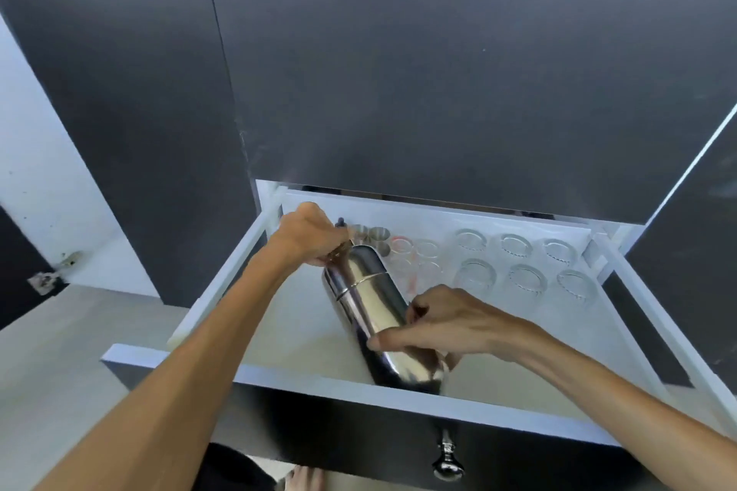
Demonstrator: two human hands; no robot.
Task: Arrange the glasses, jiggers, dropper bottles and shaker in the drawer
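Note:
A shiny steel shaker (373, 307) lies tilted over the open white drawer (402, 397), its cap end toward the back left. My left hand (309, 235) grips that cap end. My right hand (442, 325) holds the shaker's lower body from the right. Behind the shaker, at the drawer's back, stand steel jiggers (377, 235), with a dark dropper top (340, 222) just showing beside my left hand. Small glasses with red marks (414, 251) stand next to the jiggers. Several clear ribbed glasses (518, 263) fill the back right in two rows.
Dark cabinet fronts (438, 72) rise above and beside the drawer. The drawer's dark front carries a metal knob (448, 464). The drawer's white side rails (634, 291) frame it. A pale floor (60, 351) and an open door with a hinge (44, 279) lie at left.

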